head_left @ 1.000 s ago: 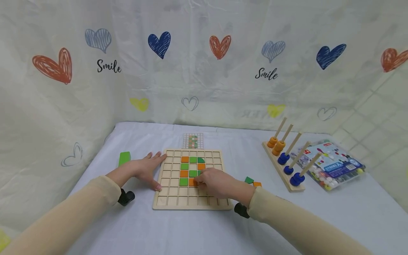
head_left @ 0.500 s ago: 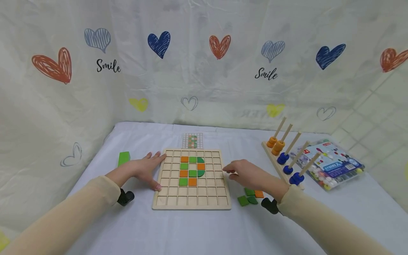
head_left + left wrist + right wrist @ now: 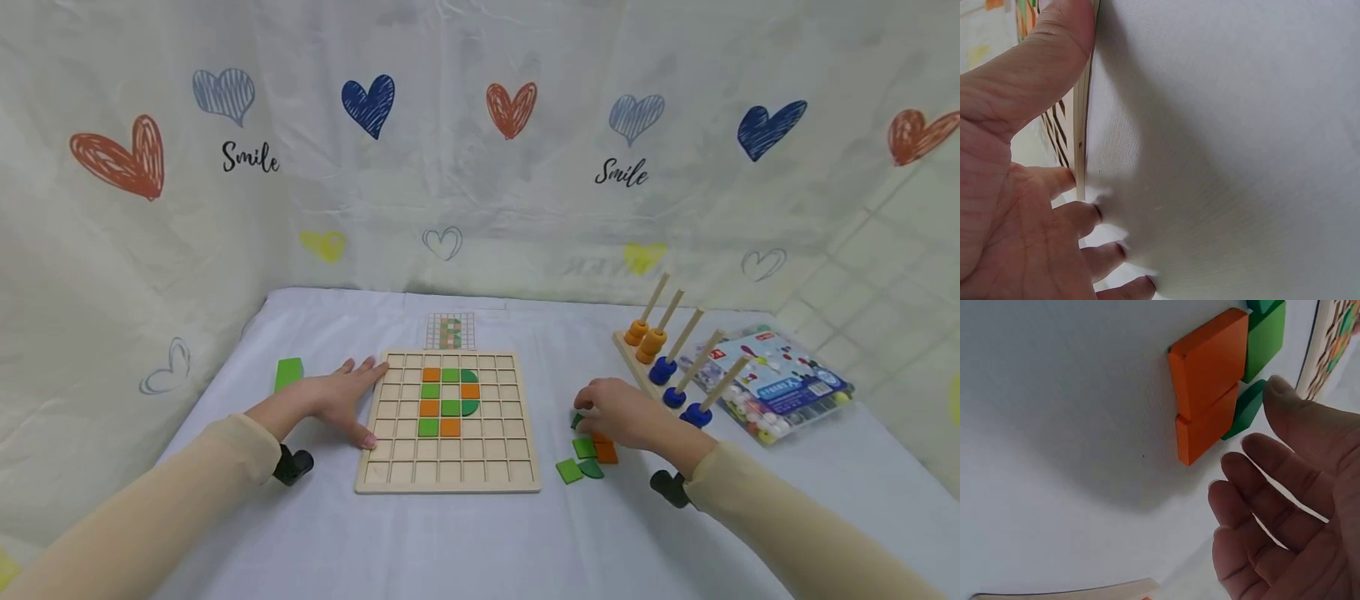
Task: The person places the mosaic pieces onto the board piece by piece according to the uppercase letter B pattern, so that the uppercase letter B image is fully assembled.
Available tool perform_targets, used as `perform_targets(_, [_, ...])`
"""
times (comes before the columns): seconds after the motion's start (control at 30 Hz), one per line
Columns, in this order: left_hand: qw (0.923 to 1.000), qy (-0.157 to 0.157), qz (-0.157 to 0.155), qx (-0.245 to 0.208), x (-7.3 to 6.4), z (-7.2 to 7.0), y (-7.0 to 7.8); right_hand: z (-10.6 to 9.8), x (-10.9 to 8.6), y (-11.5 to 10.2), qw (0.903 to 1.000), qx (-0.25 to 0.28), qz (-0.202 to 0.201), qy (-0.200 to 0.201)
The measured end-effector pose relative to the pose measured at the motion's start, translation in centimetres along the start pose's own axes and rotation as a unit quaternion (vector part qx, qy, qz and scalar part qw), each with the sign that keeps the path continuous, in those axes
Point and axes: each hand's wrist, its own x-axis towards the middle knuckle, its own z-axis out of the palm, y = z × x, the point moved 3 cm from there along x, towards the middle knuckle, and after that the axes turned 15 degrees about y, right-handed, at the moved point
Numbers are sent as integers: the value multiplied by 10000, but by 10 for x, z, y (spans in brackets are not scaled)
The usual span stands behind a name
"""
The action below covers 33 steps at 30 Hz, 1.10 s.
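A wooden grid board [image 3: 450, 458] lies on the white cloth, with several green and orange tiles set in its cells. My left hand [image 3: 341, 400] rests at the board's left edge, fingers spread; in the left wrist view the thumb [image 3: 1060, 56] lies along the rim. To the right of the board, my right hand [image 3: 615, 414] is over loose tiles. Its thumb [image 3: 1291, 403] is by a dark green tile [image 3: 1245, 411], with the fingers slightly bent and not plainly around it. Two orange tiles [image 3: 1211, 362] and a light green tile [image 3: 1266, 344] lie beside it.
A printed pattern card [image 3: 451, 332] lies beyond the board. At left is a green block [image 3: 288, 372]. Right of the tiles stand a peg stacker [image 3: 663, 367] with orange and blue beads and a clear plastic box [image 3: 780, 383] of small parts.
My right hand has left the board and moved right to the loose tiles. A dark green rounded tile is now visible in the board. My left hand has stayed at the board's edge.
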Motion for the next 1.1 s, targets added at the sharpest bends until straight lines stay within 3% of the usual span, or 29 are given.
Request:
perform_targets(0.1, [10000,-1,-2,-22,-1,0,0,4,4,1,9996,-42,276,-83])
perform_targets(0.2, [10000,0,-8,-33,-1,0,0,8,8,1,9994,-105,307,-104])
perform_targets(0.43, [10000,12,33,6,-1,-1,1,10,10,-5,10000,-6,-3,67])
perform_targets(0.83, [10000,-14,48,9,-1,0,0,12,7,-13,9938,959,-516,200])
perform_targets(1.1, [10000,1,54,63,0,1,-1,9,14,-31,9793,1898,-509,485])
